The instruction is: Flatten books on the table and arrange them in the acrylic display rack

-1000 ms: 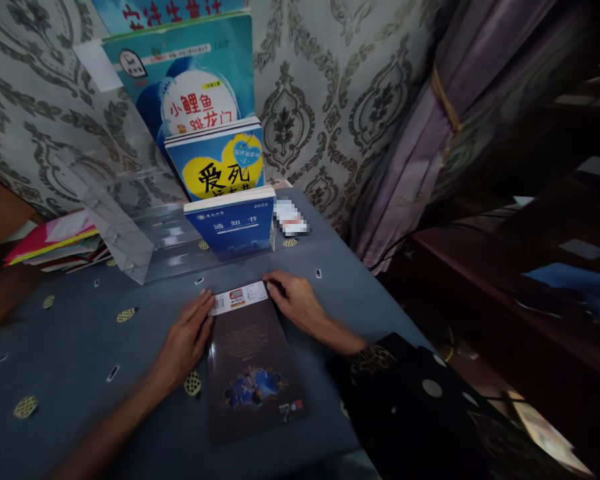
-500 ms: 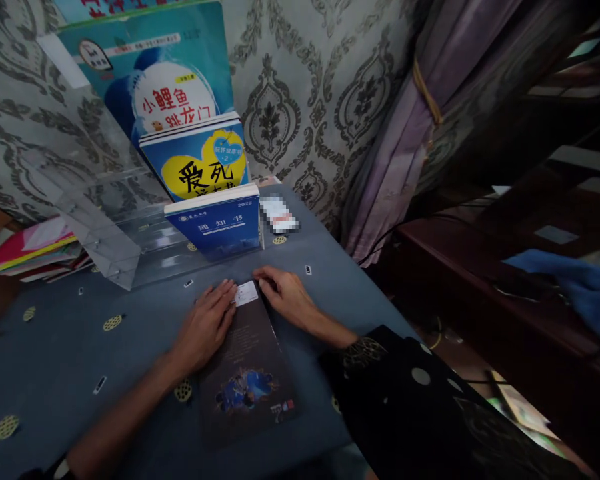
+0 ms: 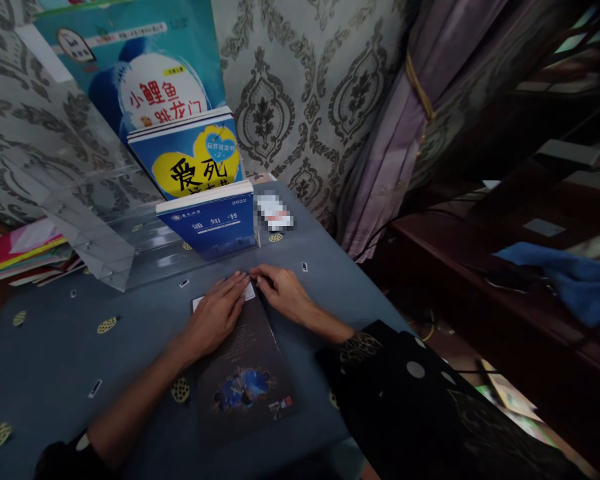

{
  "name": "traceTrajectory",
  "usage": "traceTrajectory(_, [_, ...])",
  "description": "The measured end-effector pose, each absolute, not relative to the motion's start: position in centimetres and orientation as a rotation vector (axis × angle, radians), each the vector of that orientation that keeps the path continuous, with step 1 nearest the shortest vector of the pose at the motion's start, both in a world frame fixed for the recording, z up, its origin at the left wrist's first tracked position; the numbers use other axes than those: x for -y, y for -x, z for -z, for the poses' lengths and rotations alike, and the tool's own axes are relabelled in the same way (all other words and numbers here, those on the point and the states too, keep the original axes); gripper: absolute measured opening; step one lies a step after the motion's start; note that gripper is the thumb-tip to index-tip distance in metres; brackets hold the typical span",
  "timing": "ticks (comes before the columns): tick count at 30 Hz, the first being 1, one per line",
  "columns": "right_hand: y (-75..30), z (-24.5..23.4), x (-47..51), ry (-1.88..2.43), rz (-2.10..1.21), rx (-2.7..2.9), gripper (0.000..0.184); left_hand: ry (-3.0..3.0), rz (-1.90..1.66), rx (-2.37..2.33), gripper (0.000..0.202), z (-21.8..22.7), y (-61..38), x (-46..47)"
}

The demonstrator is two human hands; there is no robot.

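Observation:
A dark book (image 3: 245, 353) lies on the cloth-covered table, with a blue picture and small print on its upper face. Flat across its far end, my left hand (image 3: 217, 317) has its fingers stretched out and partly covers the white label (image 3: 251, 291). My right hand (image 3: 283, 293) rests at the book's far right corner, fingers loosely bent and thumb apart, beside the left fingertips. Just beyond both hands, a blue booklet (image 3: 207, 227) marked 2022 stands in a clear acrylic rack (image 3: 87, 230).
Behind the booklet stand a blue and yellow book (image 3: 195, 163) and a teal book (image 3: 165, 87). Stacked folders (image 3: 25, 247) lie at the left. A blurred-out white item (image 3: 275, 210) sits right of the rack. Past the table's right edge is a dark red surface with a blue cloth (image 3: 565, 273).
My left hand has slid right along the book's far end, over more of the label, toward my right hand. The right hand stays at the corner. The view has shifted slightly.

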State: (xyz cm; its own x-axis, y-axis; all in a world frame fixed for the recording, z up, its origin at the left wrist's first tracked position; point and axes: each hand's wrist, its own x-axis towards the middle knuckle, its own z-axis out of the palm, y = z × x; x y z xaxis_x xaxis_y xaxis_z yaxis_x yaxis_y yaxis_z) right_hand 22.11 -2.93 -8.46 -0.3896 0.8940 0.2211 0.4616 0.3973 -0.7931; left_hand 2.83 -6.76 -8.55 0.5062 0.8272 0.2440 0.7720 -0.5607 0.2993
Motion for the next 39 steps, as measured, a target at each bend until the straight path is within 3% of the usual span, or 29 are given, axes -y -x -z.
traceTrajectory(39, [-22.3, 8.4, 2.3, 1.089, -0.924, 2.081, 0.028, -2.816, -0.582, -1.161, 0.040, 7.5, -3.6, 8.6])
